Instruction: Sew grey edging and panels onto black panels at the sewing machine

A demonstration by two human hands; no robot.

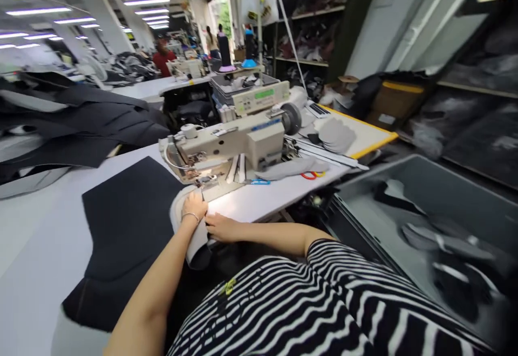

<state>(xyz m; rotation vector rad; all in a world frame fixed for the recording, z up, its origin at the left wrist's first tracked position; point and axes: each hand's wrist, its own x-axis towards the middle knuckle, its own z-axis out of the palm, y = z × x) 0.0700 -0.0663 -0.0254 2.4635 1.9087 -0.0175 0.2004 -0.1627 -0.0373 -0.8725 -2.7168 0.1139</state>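
The person's left hand (193, 205), with a thin silver bangle (190, 216) on its wrist, is reaching in from the lower left and pressing down on a curved, pale grey padded fabric piece (191, 232), its fingers lying together on top. The right hand (222, 227) is coming across from the right with the forearm held nearly level, and its fingertips (208, 221) are resting against the same piece, only just beside the left hand. The fingertips are disappearing at the fabric's edge, so I cannot tell whether either hand is clamping it or only steadying it. The piece is sitting at the front of a cream industrial sewing machine (238, 140), its far edge touching the metal needle plate (212, 186) under a bright work light. A large dark navy fabric panel (129, 226) is lying on the white work table (259, 202) to the left of the hands. Beyond the machine, a stack of grey shaped pads (334, 135) is resting on a yellow-edged board, while red-handled snips (311, 175) and blue-handled snips (260, 182) are lying near the machine's base. A grey plastic bin (408, 221) of dark and grey pieces is standing to the right, and a co-worker in a red shirt (164, 59) is sitting far off at another table.
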